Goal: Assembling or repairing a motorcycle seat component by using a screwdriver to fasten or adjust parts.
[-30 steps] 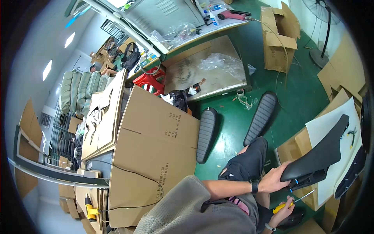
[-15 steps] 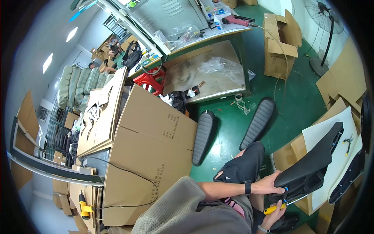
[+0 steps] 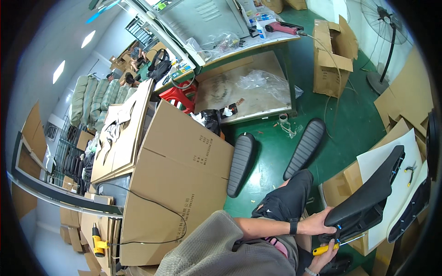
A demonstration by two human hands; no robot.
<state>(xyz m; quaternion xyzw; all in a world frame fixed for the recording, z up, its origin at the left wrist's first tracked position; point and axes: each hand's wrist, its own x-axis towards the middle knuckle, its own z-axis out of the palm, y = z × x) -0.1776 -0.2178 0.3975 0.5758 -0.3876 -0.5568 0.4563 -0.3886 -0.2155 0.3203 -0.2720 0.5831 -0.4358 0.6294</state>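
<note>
A black padded seat [image 3: 361, 200], like a motorcycle seat, lies tilted over a cardboard box, its hard underside turned partly toward the lower right with small blue pieces along it. My left hand [image 3: 316, 223], with a black watch at the wrist, is closed round the seat's near end. Just below it, my right hand [image 3: 325, 258] is closed round the yellow handle of a screwdriver [image 3: 320, 250]. The metal shaft points right, alongside the seat's underside. Where its tip ends against the seat is hard to make out.
Two ribbed black seats [image 3: 241, 164] [image 3: 305, 148] lie on the green floor. Pliers [image 3: 410, 170] rest on a white sheet [image 3: 375, 161] at right, beside another seat [image 3: 410, 209]. Large cardboard [image 3: 179, 184] stands left; a workbench [image 3: 244, 110] and open box [image 3: 334, 69] are farther off.
The screwdriver and my right hand have shifted slightly down beside the seat's end. My left hand keeps its grip on the seat. The whole view has moved a little.
</note>
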